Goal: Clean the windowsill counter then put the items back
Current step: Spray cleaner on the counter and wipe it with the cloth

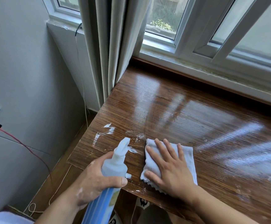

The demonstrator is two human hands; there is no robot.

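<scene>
So we're mid-clean here. The glossy dark-brown wood-grain desk (196, 110) under the white-framed window (176, 46) has a wet sheen and smeary arcs across most of what's visible, so I'd say it's been sprayed and at least partly wiped. Not finished though: there are white paint-like streaks (109, 130) near the left edge, plus a few small white flecks along the near edge.

The left grip (96, 180) is curled tight round the neck of a translucent pale-blue plastic spray bottle (113, 167). Its white nozzle points out over the near-left corner, and the bottle body hangs off past the desk's near edge. The right grip (172, 168) lies flat with the fingers spread and straight, pressing a folded pale grey-white cloth (187, 152) onto the wood close to the near edge, just right of the bottle.

Putting the items back looks like it hasn't started. I can't see any of them in this shot.

For room, the cloth has a long run of bare wood to the right and on toward the window. The tight spots are on the left: the desk ends just past the streaks, and the grey-beige curtain (109, 46) hangs against the far-left corner. A wipe that way could easily slip off the edge or drag the fabric. The near edge sits right under the right wrist too.
</scene>
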